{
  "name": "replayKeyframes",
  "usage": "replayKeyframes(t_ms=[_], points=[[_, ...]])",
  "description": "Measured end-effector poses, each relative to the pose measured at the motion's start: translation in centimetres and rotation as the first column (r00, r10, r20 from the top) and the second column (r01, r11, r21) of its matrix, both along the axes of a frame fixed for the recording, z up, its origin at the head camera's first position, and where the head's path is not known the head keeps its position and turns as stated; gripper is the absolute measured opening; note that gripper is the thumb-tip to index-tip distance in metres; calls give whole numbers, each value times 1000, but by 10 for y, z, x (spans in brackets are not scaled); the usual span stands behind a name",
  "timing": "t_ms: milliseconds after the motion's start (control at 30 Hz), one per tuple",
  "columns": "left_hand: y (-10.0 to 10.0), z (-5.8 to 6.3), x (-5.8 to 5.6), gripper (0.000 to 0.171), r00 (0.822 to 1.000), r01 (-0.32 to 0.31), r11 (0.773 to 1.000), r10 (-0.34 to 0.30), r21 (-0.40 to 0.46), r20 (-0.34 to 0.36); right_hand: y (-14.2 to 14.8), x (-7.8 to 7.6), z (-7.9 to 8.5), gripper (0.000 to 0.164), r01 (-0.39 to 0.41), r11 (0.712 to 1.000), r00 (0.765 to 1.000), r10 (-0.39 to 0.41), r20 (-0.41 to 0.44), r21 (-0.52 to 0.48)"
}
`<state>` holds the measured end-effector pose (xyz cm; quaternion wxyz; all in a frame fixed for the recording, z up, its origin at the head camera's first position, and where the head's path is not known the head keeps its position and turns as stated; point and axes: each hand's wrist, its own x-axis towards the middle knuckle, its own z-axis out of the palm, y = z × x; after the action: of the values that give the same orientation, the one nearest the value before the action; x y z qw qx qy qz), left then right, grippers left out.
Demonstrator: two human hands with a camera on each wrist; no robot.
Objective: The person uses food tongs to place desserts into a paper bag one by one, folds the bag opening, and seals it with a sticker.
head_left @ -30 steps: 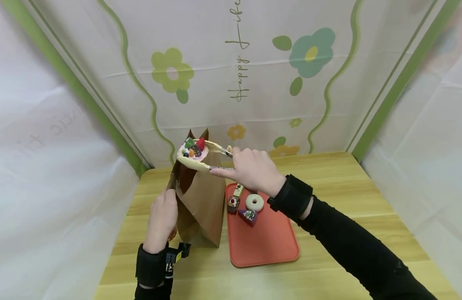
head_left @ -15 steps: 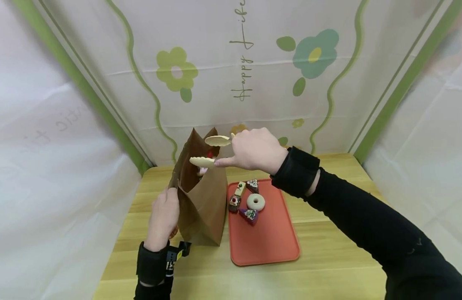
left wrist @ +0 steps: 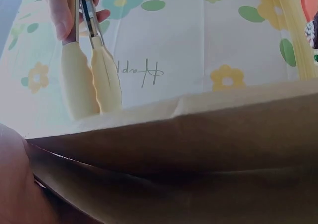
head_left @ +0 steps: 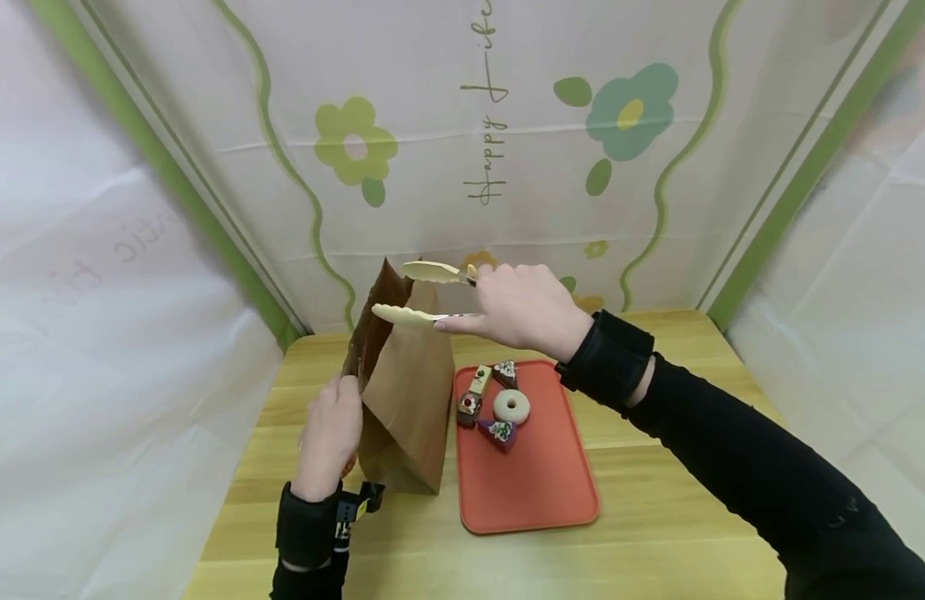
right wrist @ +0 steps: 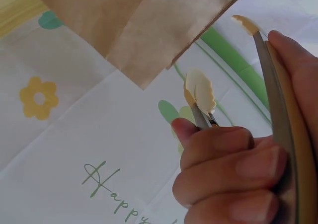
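My right hand (head_left: 533,307) grips a pair of tongs (head_left: 404,317) with cream-coloured scalloped tips. The tips stand apart over the top of a brown paper bag (head_left: 413,392), and nothing is between them. In the right wrist view my fingers curl round the metal arms of the tongs (right wrist: 198,92). My left hand (head_left: 331,429) pinches the left edge of the bag's mouth. Seen from the left wrist, the bag's rim (left wrist: 198,107) runs beside my thumb, and its inside is dark. What lies in the bag is hidden.
A red tray (head_left: 530,492) right of the bag holds a white doughnut (head_left: 511,407), a purple cake slice (head_left: 498,432), a chocolate slice (head_left: 506,372), a small chocolate cake (head_left: 468,407) and a pale rectangular cake (head_left: 480,380). Printed cloth walls (head_left: 432,200) surround the wooden table (head_left: 657,500).
The fruit-topped tart held in the tongs has dropped into the bag. The tongs have parted, and my right hand has moved slightly right. My left hand stays on the bag.
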<state>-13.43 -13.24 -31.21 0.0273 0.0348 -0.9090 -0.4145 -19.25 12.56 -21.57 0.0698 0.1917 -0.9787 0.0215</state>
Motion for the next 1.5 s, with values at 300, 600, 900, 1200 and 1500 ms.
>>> replayKeyframes(t_ms=[300, 600, 900, 1200, 1500], points=[[0, -1, 0, 31, 1000, 20, 999, -21, -51, -21, 4, 2, -6, 90, 0, 1000, 999, 0, -37, -20], [1, -1, -1, 32, 1000, 11, 1000, -12, -18, -22, 9, 2, -15, 78, 18, 997, 998, -23, -58, -81], [0, -4, -3, 32, 1000, -13, 1000, 14, 6, -28, 14, -1, -23, 83, 37, 991, 999, -42, -33, -130], [0, -6, -2, 33, 998, -4, 1000, 5, 15, -55, 29, 8, -34, 105, 142, 952, 988, -121, 93, -270], [-1, -7, -1, 32, 990, 63, 996, -71, -66, -125, 54, 39, -72, 91, 241, 891, 969, -198, 147, -385]])
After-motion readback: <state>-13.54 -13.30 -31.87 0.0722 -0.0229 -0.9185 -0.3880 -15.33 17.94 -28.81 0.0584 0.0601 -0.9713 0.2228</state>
